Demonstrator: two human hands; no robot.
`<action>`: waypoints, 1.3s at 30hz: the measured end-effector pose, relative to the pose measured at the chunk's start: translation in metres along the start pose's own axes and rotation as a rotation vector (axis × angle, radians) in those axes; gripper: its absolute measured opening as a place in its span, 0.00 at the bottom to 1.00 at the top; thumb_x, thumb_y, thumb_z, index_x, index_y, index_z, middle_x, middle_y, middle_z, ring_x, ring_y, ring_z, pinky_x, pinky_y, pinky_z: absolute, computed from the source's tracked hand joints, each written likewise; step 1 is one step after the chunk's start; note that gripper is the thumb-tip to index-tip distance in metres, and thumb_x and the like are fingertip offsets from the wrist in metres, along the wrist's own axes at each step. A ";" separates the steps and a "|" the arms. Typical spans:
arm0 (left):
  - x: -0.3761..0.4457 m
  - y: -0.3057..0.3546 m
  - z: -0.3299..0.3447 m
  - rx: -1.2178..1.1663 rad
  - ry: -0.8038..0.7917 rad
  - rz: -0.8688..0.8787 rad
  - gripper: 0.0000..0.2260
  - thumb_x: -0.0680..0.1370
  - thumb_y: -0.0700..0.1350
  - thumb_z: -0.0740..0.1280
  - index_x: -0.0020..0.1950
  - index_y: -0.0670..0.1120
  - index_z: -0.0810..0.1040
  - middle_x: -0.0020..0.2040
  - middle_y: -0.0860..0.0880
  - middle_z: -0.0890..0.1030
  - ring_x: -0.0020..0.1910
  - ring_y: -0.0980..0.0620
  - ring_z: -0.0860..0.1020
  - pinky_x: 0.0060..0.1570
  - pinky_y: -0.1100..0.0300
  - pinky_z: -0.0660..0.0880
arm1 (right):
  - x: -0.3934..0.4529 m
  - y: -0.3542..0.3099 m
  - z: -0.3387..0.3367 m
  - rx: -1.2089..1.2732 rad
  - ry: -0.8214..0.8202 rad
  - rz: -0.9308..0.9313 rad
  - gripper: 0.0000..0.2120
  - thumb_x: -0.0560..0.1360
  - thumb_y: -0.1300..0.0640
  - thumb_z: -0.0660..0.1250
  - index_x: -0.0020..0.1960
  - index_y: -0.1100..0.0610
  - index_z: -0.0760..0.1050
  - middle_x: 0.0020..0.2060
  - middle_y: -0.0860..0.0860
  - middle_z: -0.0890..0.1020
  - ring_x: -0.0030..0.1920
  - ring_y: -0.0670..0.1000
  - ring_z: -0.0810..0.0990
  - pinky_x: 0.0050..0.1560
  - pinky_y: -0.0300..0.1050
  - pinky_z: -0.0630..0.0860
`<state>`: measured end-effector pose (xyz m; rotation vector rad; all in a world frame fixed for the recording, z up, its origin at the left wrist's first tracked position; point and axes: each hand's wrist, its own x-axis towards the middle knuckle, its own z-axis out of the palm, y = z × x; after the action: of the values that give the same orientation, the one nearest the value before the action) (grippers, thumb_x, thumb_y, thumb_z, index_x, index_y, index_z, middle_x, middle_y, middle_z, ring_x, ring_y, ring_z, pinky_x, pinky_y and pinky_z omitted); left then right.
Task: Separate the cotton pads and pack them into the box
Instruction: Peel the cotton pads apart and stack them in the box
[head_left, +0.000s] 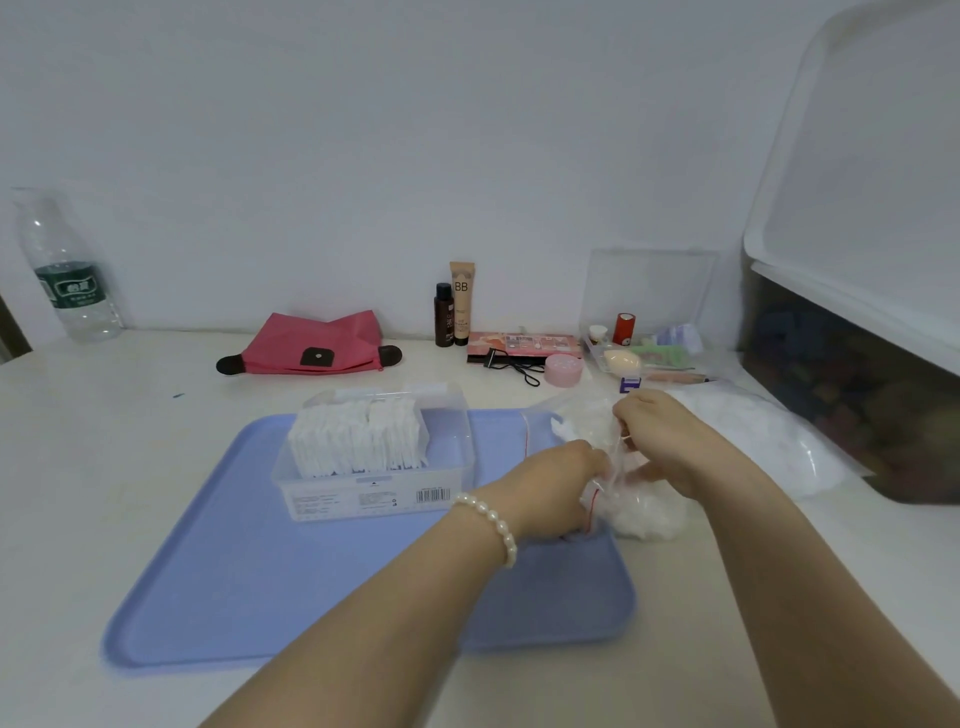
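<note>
Clear zip bag (618, 483), long axis toward wall; left hand (558, 486), right hand (662, 441) grips pinch it.

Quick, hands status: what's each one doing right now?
Left hand: pinching the clear zip bag at its red-striped edge.
Right hand: gripping the same bag from the other side.

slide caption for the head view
Both hands grip a clear bag beside the half-filled box.
</note>
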<state>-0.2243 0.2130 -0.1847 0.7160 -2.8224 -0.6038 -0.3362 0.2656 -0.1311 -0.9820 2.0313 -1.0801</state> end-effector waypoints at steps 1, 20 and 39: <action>0.002 0.000 -0.001 0.018 -0.004 -0.002 0.10 0.70 0.33 0.66 0.50 0.40 0.75 0.46 0.46 0.71 0.46 0.43 0.75 0.40 0.59 0.68 | 0.000 0.001 0.000 -0.009 -0.006 -0.008 0.08 0.75 0.65 0.53 0.37 0.58 0.65 0.38 0.56 0.68 0.37 0.54 0.70 0.32 0.45 0.71; -0.010 -0.016 -0.046 -0.233 0.257 -0.093 0.05 0.75 0.37 0.68 0.46 0.34 0.78 0.40 0.44 0.77 0.40 0.49 0.73 0.37 0.63 0.67 | -0.018 -0.008 -0.009 -0.480 0.031 -0.176 0.12 0.70 0.61 0.67 0.50 0.55 0.67 0.40 0.51 0.71 0.39 0.51 0.71 0.36 0.45 0.67; -0.060 -0.069 -0.072 -0.431 0.469 -0.201 0.04 0.73 0.36 0.70 0.46 0.40 0.82 0.45 0.41 0.83 0.43 0.48 0.79 0.49 0.50 0.76 | -0.023 -0.021 0.007 -0.501 0.085 -0.249 0.17 0.69 0.63 0.66 0.56 0.52 0.73 0.43 0.53 0.78 0.43 0.55 0.79 0.44 0.49 0.78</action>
<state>-0.1243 0.1619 -0.1525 0.9139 -2.1147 -0.9011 -0.3120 0.2734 -0.1122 -1.4932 2.3541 -0.7485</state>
